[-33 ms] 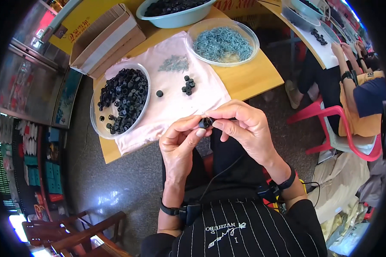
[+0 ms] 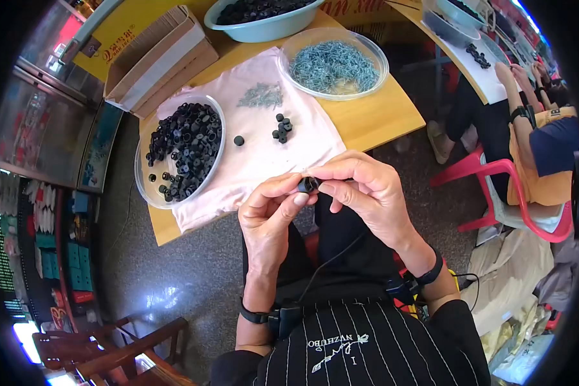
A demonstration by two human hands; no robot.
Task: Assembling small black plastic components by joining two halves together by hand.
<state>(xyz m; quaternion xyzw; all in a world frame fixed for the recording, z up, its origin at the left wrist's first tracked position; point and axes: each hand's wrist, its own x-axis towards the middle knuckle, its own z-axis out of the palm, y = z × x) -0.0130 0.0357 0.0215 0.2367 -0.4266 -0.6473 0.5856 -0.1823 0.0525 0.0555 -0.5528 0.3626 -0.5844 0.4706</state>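
Note:
Close to the table's near edge, my two hands meet over a small black hollow cylindrical part [image 2: 307, 184]. My left hand [image 2: 270, 209] is closed, pinching the part's left side between thumb and fingers. The thumb and forefinger of my right hand [image 2: 370, 193] close on its right side; whether a smaller piece is between them is hidden. Beyond my hands, a small cluster of black parts [image 2: 282, 128] and one loose black part [image 2: 238, 140] lie on a pale pink cloth [image 2: 257, 170]. A little pile of screws [image 2: 262, 95] lies farther back.
Left on the cloth stands a clear round tub [image 2: 144, 186] of black parts. A clear tub [image 2: 385, 74] of screws, a pale blue basin [image 2: 264, 31] and an open cardboard box [image 2: 164, 64] stand behind. A person sits on a pink chair [image 2: 511, 168] at the right.

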